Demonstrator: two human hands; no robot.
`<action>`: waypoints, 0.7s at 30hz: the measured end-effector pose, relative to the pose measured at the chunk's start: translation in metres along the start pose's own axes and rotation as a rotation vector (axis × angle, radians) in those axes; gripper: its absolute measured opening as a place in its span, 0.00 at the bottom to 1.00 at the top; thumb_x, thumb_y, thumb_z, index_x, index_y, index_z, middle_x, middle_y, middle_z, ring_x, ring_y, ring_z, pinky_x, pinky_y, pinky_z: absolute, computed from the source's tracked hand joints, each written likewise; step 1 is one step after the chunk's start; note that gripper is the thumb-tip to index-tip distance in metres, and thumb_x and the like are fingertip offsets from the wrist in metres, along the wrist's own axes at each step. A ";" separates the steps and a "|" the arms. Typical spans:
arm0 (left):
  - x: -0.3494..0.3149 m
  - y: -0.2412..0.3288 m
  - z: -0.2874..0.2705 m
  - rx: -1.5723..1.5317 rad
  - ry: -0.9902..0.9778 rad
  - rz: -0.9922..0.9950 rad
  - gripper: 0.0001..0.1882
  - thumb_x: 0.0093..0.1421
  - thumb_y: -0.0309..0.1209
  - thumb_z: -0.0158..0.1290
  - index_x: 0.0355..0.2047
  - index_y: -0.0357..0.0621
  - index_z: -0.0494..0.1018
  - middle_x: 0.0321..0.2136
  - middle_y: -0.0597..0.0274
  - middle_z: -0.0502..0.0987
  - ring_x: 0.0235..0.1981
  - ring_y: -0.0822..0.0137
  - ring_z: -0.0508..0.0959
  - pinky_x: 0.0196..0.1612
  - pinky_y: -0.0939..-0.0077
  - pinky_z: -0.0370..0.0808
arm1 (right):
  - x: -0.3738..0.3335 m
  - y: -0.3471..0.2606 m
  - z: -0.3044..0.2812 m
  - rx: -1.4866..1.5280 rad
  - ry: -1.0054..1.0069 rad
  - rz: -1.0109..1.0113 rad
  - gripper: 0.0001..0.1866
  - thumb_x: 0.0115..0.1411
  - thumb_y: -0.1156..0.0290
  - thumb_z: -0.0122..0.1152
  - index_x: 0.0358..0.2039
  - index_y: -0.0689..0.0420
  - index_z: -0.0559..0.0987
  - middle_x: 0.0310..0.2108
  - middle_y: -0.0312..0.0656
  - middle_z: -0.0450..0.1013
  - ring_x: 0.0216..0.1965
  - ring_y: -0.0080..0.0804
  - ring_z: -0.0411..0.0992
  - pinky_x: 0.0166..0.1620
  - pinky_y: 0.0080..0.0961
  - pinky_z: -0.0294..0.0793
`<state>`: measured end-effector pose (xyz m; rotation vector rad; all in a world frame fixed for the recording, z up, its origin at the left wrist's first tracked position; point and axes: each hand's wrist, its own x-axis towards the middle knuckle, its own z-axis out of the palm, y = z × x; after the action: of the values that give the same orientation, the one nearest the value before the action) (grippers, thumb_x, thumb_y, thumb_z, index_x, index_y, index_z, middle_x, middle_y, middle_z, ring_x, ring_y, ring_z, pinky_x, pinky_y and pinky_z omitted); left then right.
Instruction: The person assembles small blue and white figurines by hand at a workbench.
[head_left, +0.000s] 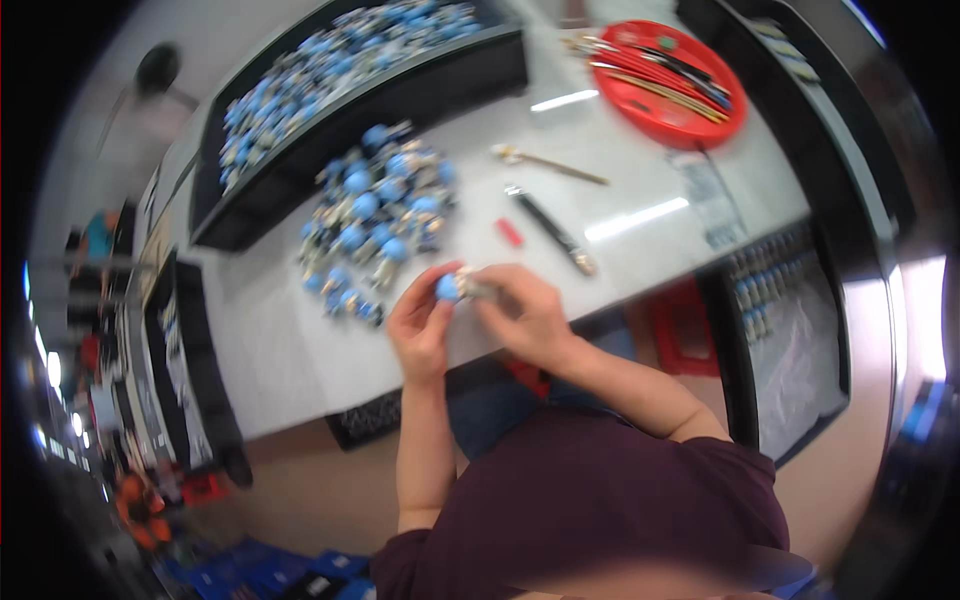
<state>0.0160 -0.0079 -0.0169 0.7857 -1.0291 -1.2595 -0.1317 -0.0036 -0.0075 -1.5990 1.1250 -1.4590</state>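
Observation:
Between my two hands, near the front edge of the white table (270,350), is a small figurine (449,288) with a round blue top and a pale lower part. My left hand (418,322) pinches it at the blue end. The fingers of my right hand (522,312) close on its pale end; blur hides the finer detail. Beyond my hands lies a loose pile of similar blue-and-pale figurines (365,207). To the right of the pile are a small red block (509,232), a dark-handled tool (548,228) and a thin brush-like stick (552,164).
A black tray (370,95) heaped with figurines stands at the back left. At the far right sits a round red dish (650,125) of brushes and pens. Black trays flank the table, one at right (735,350) with figurines in rows, another at left (205,350).

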 end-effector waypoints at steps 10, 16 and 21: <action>-0.005 0.002 -0.009 0.207 -0.039 -0.069 0.18 0.55 0.22 0.49 0.48 0.33 0.65 0.44 0.47 0.70 0.41 0.61 0.73 0.41 0.75 0.72 | -0.030 0.034 -0.188 -0.136 0.735 0.011 0.13 0.47 0.83 0.59 0.36 0.62 0.75 0.34 0.40 0.74 0.32 0.22 0.71 0.35 0.17 0.70; -0.002 -0.003 -0.005 0.303 -0.047 -0.072 0.18 0.55 0.21 0.48 0.47 0.33 0.66 0.44 0.47 0.70 0.39 0.63 0.73 0.41 0.77 0.71 | -0.138 0.125 -0.367 -0.721 1.173 0.410 0.13 0.46 0.75 0.61 0.36 0.60 0.77 0.29 0.41 0.75 0.29 0.23 0.73 0.34 0.20 0.71; -0.002 -0.006 -0.008 0.337 -0.083 -0.079 0.17 0.57 0.21 0.46 0.48 0.33 0.65 0.46 0.49 0.69 0.40 0.65 0.72 0.43 0.77 0.72 | -0.203 0.173 -0.418 -1.019 1.069 0.723 0.14 0.43 0.73 0.62 0.35 0.57 0.78 0.27 0.45 0.75 0.27 0.31 0.74 0.35 0.25 0.71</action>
<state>0.0212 -0.0074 -0.0254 1.0463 -1.3092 -1.2080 -0.5696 0.1419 -0.1893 -0.5528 3.0007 -1.2121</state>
